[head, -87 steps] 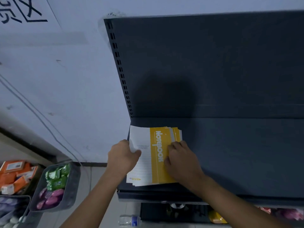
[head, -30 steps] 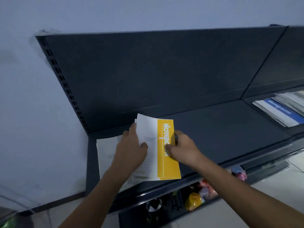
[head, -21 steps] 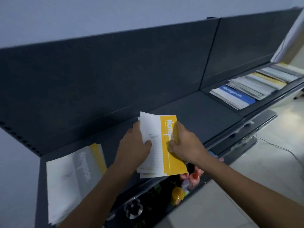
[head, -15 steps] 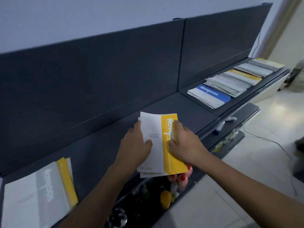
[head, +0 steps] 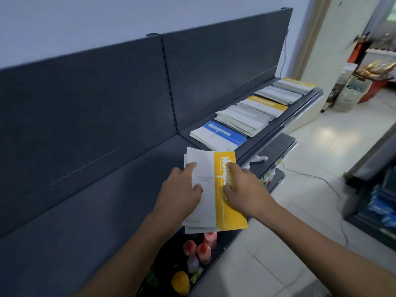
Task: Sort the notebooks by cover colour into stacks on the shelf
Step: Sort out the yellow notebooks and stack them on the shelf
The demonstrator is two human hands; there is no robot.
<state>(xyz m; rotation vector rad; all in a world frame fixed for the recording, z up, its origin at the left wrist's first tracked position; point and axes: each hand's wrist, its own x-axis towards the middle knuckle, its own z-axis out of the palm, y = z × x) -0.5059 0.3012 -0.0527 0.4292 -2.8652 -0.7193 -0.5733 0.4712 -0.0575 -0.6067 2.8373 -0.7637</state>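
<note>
A thin bundle of yellow notebooks (head: 227, 215) sits just right of the frame's centre, held in the air over the front edge of the shelf (head: 102, 206). The top cover is smooth, flat card: a white panel with faint ruled lines on its left and a broad yellow band down its right carrying white lettering, partly hidden by fingers. Paler page edges fan out slightly beneath it at the near end. The left hand (head: 180, 196) grasps the bundle's left side, with thumb and forefinger lying on the white panel. The right hand (head: 246, 191) clamps the yellow band with bent fingers. The shelf is matt dark grey sheet metal with a plain upright back panel (head: 96, 99) and a slotted post where two sections join. Further along it, towards the upper right, lies a blue-banded notebook (head: 222, 135), then a ragged pale stack (head: 244, 118), a yellow-banded stack (head: 265, 105) and more pale stacks beyond. Below the hands, a lower shelf holds small rounded bottles with red caps (head: 201, 248). Glossy pale floor tiles (head: 310, 172) fill the right side of the frame.
</note>
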